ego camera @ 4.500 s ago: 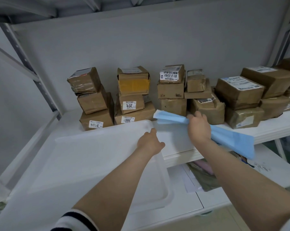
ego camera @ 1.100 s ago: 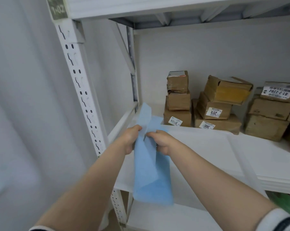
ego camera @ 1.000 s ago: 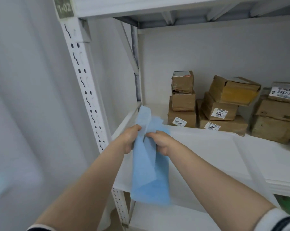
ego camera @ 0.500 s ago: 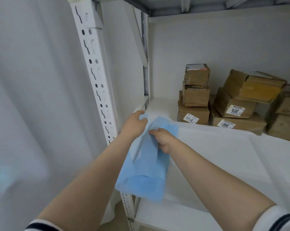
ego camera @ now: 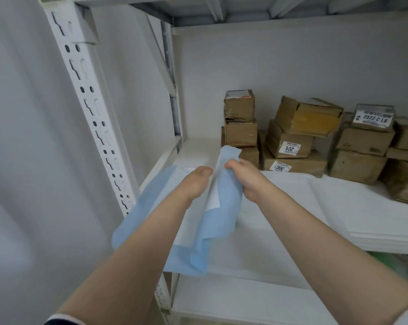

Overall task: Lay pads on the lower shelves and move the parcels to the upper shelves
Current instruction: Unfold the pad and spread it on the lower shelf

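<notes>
The blue pad (ego camera: 225, 208) is held over the front left corner of the middle shelf (ego camera: 334, 207), close to the perforated white upright (ego camera: 88, 106) of the rack. The pad is partly unfolded. One flap spreads to the left and overhangs the front left edge of the shelf. The remaining folded section stands between the two hands and hangs down past the front edge. The left hand (ego camera: 194, 181) grips a fold of the pad, with its fingertips hidden in the material. The right hand (ego camera: 244, 178) is closed round the folded section, with the thumb pressed on the near face. Brown parcels (ego camera: 289, 141) stand in stacks along the rear edge of the same shelf, against the back wall. The leftmost stack (ego camera: 240, 118) has three boxes, and the raised top corner of the pad hides part of the lowest one. The next stack has a tilted box with yellow tape (ego camera: 308, 116) on top. The stacks further right reach the right edge of the view. A stack of white sheets (ego camera: 386, 239) lies on the shelf in front of the parcels, at the front right edge. A lower shelf (ego camera: 233, 303) shows below the pad. The underside of an upper shelf (ego camera: 245, 9) shows above.
</notes>
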